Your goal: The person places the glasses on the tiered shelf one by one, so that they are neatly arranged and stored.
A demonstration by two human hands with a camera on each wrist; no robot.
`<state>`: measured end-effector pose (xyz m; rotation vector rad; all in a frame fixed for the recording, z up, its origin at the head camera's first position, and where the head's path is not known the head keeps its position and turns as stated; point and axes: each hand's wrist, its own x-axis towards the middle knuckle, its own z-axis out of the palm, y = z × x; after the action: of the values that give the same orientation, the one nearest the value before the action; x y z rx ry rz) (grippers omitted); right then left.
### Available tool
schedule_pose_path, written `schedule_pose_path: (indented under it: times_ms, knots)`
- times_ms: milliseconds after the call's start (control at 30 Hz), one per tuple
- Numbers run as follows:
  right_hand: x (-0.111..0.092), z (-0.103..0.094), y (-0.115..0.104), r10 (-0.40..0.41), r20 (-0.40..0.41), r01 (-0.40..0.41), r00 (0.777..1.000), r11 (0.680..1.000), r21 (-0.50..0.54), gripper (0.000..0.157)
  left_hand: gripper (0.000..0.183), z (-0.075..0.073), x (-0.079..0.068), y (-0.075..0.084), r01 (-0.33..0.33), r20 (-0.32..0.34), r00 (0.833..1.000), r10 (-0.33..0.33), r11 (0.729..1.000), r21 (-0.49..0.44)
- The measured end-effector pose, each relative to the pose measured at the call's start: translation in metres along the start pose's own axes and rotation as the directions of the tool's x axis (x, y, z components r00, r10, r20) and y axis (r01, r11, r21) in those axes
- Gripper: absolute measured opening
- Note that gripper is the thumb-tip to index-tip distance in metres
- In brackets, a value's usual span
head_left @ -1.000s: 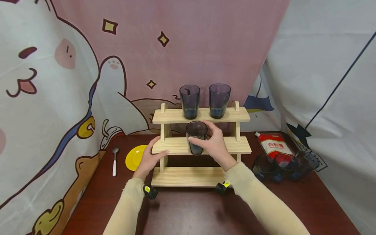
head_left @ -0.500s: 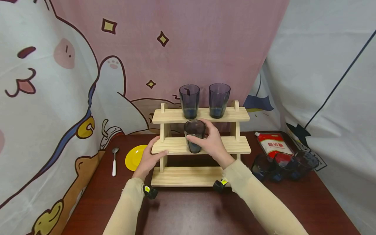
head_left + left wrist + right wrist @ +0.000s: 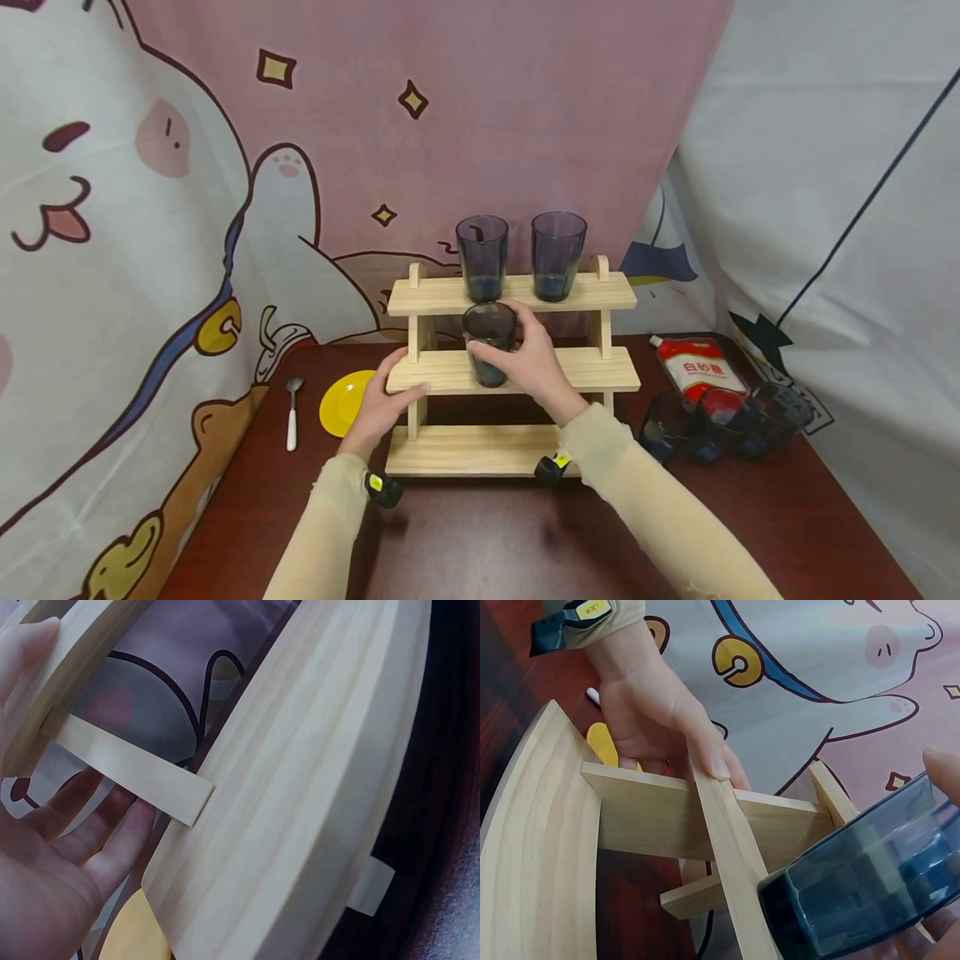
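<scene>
The glass (image 3: 487,328) looks upright over the middle shelf (image 3: 588,367), left of its center, with its base close to the near edge. We cannot tell whether it stands on the wood or hangs just above. If we let go with the base partly over that edge, we think it could tip toward us and drop to the bottom shelf (image 3: 472,450) or the table (image 3: 480,542). Its rim also comes near the top shelf (image 3: 519,293), so a careless lift might bump the board and jolt the far left glass (image 3: 482,260) and far right glass (image 3: 558,257).

Our right hand (image 3: 534,357) is clamped around the glass, thumb on the near side, fingers on the right, spread only as wide as the glass. Our left hand (image 3: 381,402) grips the middle shelf's left end, thumb on top; should it slacken, a push could shift the boards.
</scene>
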<state>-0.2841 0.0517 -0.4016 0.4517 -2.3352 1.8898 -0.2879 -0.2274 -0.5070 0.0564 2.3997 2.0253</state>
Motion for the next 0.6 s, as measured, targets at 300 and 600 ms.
schedule_pose_path:
  times_ms: [300, 600]
  knots:
    - [0.001, 0.003, 0.003, -0.014, -0.007, 0.014, 1.000, 1.000, -0.021, 0.081, 0.078, 0.001, -0.008, 0.018, 0.038, 0.013, 0.999, -0.038, 0.999, 0.002]
    - [0.000, 0.005, 0.002, -0.017, -0.021, 0.016, 1.000, 0.999, -0.037, 0.082, 0.080, 0.001, -0.014, 0.027, 0.046, 0.019, 0.999, -0.046, 0.999, 0.007]
